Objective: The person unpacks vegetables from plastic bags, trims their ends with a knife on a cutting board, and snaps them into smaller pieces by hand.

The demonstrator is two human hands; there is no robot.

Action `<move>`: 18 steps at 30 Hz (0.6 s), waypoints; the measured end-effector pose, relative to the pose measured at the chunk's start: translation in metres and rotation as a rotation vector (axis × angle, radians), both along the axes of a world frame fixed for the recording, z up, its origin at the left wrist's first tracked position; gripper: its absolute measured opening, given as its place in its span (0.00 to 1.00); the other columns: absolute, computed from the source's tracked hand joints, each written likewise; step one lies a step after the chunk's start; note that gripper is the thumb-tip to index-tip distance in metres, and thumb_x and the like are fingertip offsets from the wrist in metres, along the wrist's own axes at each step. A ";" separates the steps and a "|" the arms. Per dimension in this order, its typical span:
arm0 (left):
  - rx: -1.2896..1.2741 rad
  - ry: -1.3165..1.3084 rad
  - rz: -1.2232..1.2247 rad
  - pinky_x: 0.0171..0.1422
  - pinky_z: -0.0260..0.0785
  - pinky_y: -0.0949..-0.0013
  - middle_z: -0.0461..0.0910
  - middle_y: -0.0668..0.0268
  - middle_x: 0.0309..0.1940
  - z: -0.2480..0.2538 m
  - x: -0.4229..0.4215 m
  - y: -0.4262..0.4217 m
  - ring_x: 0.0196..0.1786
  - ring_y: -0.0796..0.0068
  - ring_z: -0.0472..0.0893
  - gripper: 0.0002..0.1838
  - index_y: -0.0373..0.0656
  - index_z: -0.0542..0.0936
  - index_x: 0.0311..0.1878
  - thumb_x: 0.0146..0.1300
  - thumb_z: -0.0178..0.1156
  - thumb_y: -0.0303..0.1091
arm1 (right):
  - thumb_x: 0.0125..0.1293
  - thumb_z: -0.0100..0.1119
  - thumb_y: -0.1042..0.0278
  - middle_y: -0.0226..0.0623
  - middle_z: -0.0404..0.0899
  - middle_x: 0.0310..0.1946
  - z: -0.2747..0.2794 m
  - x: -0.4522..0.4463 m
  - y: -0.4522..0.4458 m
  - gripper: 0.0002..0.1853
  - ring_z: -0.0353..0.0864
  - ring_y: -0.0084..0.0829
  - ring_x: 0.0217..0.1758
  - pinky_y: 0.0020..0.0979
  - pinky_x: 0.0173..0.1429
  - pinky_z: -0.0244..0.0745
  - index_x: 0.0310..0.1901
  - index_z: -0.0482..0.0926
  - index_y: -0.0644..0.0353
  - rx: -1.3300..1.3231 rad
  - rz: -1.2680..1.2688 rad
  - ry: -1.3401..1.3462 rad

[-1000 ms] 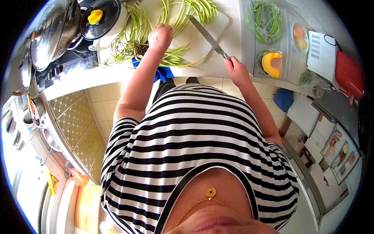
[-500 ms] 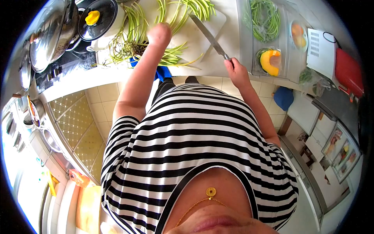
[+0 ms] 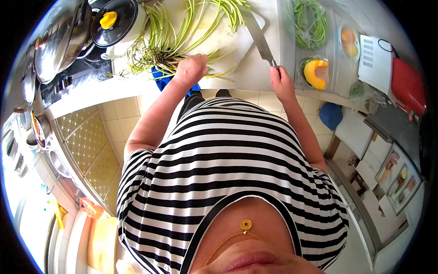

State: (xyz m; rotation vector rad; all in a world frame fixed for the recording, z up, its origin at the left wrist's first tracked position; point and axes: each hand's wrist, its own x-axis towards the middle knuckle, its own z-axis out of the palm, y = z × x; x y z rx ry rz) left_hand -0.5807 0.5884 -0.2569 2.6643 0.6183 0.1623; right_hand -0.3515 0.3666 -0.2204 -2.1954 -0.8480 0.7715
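Observation:
My left hand (image 3: pixel 191 71) is closed over the near end of a loose pile of long green vegetable stems (image 3: pixel 175 34). A few stems stick out to the right of its fingers; the fingertips are partly hidden. Dark, withered ends (image 3: pixel 157 57) of the pile lie just left of this hand. In my right hand (image 3: pixel 282 84) is the handle of a kitchen knife (image 3: pixel 259 39), its blade pointing away and slightly left. The blade's far end is beside the stems at the right of a white cutting board (image 3: pixel 244 39).
To the left are a black lid with a yellow knob (image 3: pixel 108 20) and a glass pan lid (image 3: pixel 57 43). At the right stand a bag of green stems (image 3: pixel 311 23), a wrapped pumpkin piece (image 3: pixel 315 73) and a bowl of eggs (image 3: pixel 349 41). A blue cloth (image 3: pixel 164 82) hangs at the counter edge.
My left hand has come down toward me, from above the pile to its near end. The knife has shifted slightly right with my right hand.

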 end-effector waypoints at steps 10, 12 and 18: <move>0.056 0.055 0.345 0.36 0.74 0.59 0.79 0.63 0.35 -0.016 0.023 0.036 0.35 0.57 0.81 0.09 0.49 0.80 0.38 0.60 0.58 0.42 | 0.68 0.50 0.50 0.44 0.72 0.20 0.014 -0.011 0.021 0.19 0.72 0.43 0.23 0.38 0.31 0.67 0.37 0.72 0.62 -0.097 0.120 -0.023; 0.115 -0.078 0.362 0.31 0.74 0.56 0.77 0.63 0.32 -0.025 0.026 0.032 0.29 0.57 0.81 0.05 0.47 0.75 0.30 0.57 0.56 0.35 | 0.68 0.51 0.51 0.44 0.72 0.19 0.014 -0.013 0.020 0.19 0.72 0.40 0.22 0.37 0.31 0.67 0.37 0.73 0.62 -0.079 0.091 0.004; 0.150 -0.099 0.265 0.31 0.73 0.57 0.76 0.63 0.29 -0.032 0.018 0.026 0.29 0.58 0.80 0.04 0.49 0.76 0.30 0.58 0.56 0.36 | 0.68 0.51 0.52 0.43 0.72 0.20 0.011 -0.012 0.013 0.18 0.72 0.36 0.23 0.36 0.31 0.67 0.37 0.73 0.63 -0.052 0.039 0.026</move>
